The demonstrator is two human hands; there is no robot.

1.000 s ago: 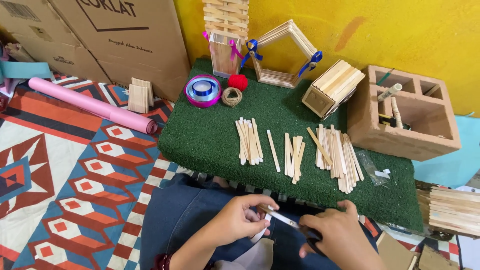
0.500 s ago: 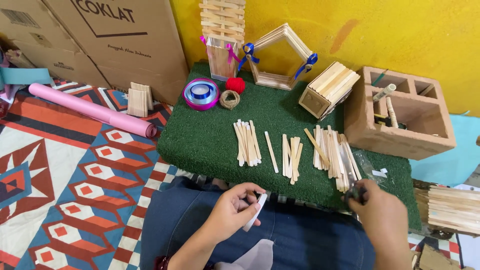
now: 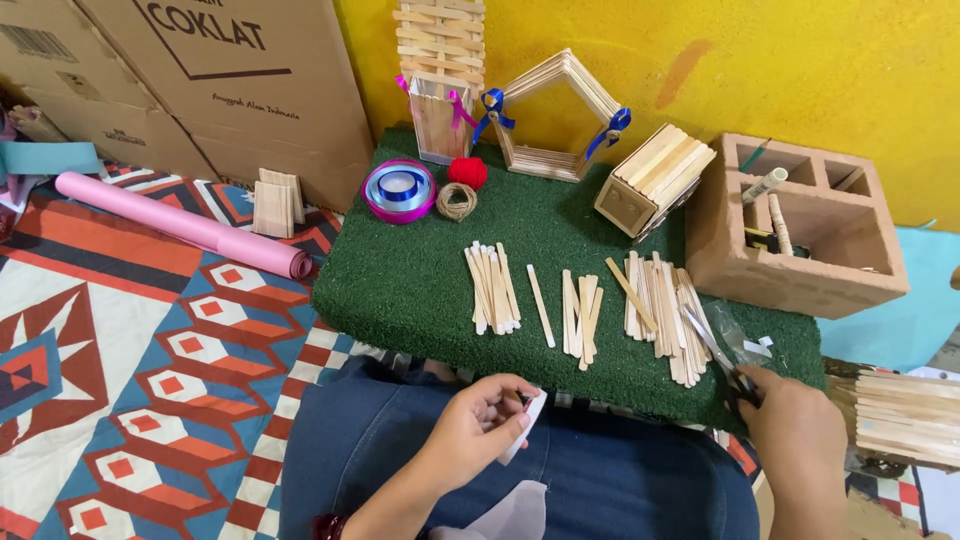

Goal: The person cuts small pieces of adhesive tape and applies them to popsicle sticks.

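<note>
**Stick in one hand, scissors in the other**

The left hand [image 3: 485, 425] sits curled over the lap, fingers pinched shut around a pale flat stick [image 3: 524, 428] that pokes out to the right. Over at the mat's near right corner, the right hand [image 3: 795, 435] is closed on a pair of scissors [image 3: 722, 358], blades lying across the green turf mat [image 3: 420, 280] beside the biggest heap of craft sticks [image 3: 662, 312].

Now the containers. The terracotta hollow block [image 3: 800, 275] stands at the mat's right edge, openings facing up; a white tube [image 3: 764, 186] leans out of one compartment, and a few sticks rest in the large one, details too dark to tell. Back left, a small stick-built box with pink ribbon [image 3: 438, 118]; its contents are hidden. A closed stick box [image 3: 655, 180] lies tilted near the block. A ribbon spool [image 3: 399, 190] sits just beside a twine ball [image 3: 457, 202].
</note>
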